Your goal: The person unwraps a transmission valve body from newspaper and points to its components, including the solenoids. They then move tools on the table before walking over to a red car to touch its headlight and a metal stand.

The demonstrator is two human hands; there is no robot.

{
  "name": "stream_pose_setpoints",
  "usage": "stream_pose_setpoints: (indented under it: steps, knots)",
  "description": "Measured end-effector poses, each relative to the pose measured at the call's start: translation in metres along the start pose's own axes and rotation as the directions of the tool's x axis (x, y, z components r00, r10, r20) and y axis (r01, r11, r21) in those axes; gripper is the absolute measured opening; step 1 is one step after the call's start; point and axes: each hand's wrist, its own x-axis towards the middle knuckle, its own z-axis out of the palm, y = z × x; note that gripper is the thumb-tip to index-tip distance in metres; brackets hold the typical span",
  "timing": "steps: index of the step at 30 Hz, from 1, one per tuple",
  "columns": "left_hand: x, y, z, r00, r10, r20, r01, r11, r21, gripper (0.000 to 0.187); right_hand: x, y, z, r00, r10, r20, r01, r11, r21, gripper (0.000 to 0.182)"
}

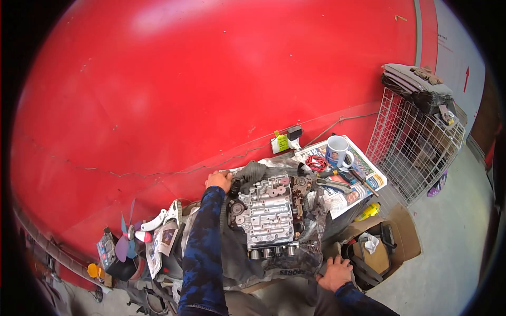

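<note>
A silver metal valve body (268, 216) with many channels and dark fittings lies on grey cloth (287, 263) over a low bench. My left hand (219, 180), in a blue patterned sleeve, rests at the far left corner of the valve body, touching its dark edge; its fingers are partly hidden. My right hand (334, 273) presses on the cloth's near right edge, beside the bench, with the fingers curled on the fabric.
A red wall (211, 79) fills the background. Newspaper (363, 174) at the right carries a white mug (336, 151), red wire and hand tools. A wire cage (411, 142) stands far right, an open cardboard box (387, 247) below it. A small fan (126, 245) sits left.
</note>
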Motion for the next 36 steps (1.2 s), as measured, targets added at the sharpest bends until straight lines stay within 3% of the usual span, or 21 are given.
stream_pose_setpoints:
  steps: [5, 7, 11, 15, 17, 18, 21, 23, 24, 29, 33, 36]
  knots:
    - [0.027, -0.001, 0.005, 0.997, -0.066, -0.044, 0.071, 0.99, 0.121, 0.037, -0.002, 0.004, -0.005, 1.0, 0.005, 0.019, -0.005, 1.0, 0.015, 0.088]
    - [0.038, -0.001, 0.0, 0.98, -0.169, 0.103, 0.156, 0.979, 0.129, 0.039, -0.002, 0.004, -0.006, 1.0, 0.009, 0.024, -0.01, 1.0, 0.014, 0.088]
    - [0.031, -0.007, -0.017, 0.982, -0.137, 0.132, 0.126, 0.988, 0.089, 0.042, -0.001, 0.008, -0.005, 1.0, 0.001, -0.001, -0.001, 1.0, 0.015, 0.089]
    - [0.002, -0.017, -0.031, 1.0, -0.02, 0.017, 0.016, 0.978, 0.206, 0.046, 0.0, 0.016, -0.007, 1.0, 0.003, -0.01, -0.003, 0.999, 0.045, 0.086]
    - [0.01, -0.045, -0.02, 0.985, -0.167, 0.036, 0.164, 0.985, 0.057, 0.041, 0.0, 0.019, -0.007, 1.0, -0.003, -0.02, 0.004, 0.999, 0.051, 0.085]
    - [0.025, -0.073, -0.008, 0.987, -0.095, 0.127, 0.114, 0.981, -0.159, 0.039, -0.001, 0.02, -0.01, 1.0, 0.009, -0.016, -0.008, 0.999, 0.044, 0.084]
    - [0.025, -0.082, -0.002, 0.956, -0.275, 0.098, 0.291, 0.93, -0.226, 0.041, -0.002, 0.023, -0.015, 1.0, 0.005, 0.02, -0.005, 1.0, 0.028, 0.084]
    - [0.03, -0.087, 0.011, 0.88, -0.475, 0.014, 0.474, 0.877, -0.08, 0.049, -0.003, 0.023, -0.013, 0.999, 0.01, 0.032, -0.011, 0.999, 0.039, 0.084]
    - [0.021, -0.085, 0.012, 0.87, -0.492, -0.021, 0.487, 0.867, -0.104, 0.052, -0.004, 0.023, -0.012, 1.0, 0.019, 0.018, -0.02, 0.999, 0.039, 0.084]
    - [0.03, -0.098, 0.033, 0.863, -0.504, 0.0, 0.503, 0.86, -0.083, 0.047, -0.003, 0.018, -0.015, 0.999, 0.032, 0.015, -0.033, 0.999, 0.035, 0.082]
    - [0.037, -0.091, 0.027, 0.791, -0.612, 0.0, 0.598, 0.773, -0.213, 0.044, 0.003, 0.011, -0.013, 1.0, 0.025, 0.003, -0.025, 0.999, 0.022, 0.082]
    - [0.074, -0.131, 0.077, 0.849, -0.5, 0.173, 0.517, 0.853, -0.073, 0.048, 0.004, 0.004, -0.014, 1.0, 0.026, 0.006, -0.026, 1.0, 0.008, 0.081]
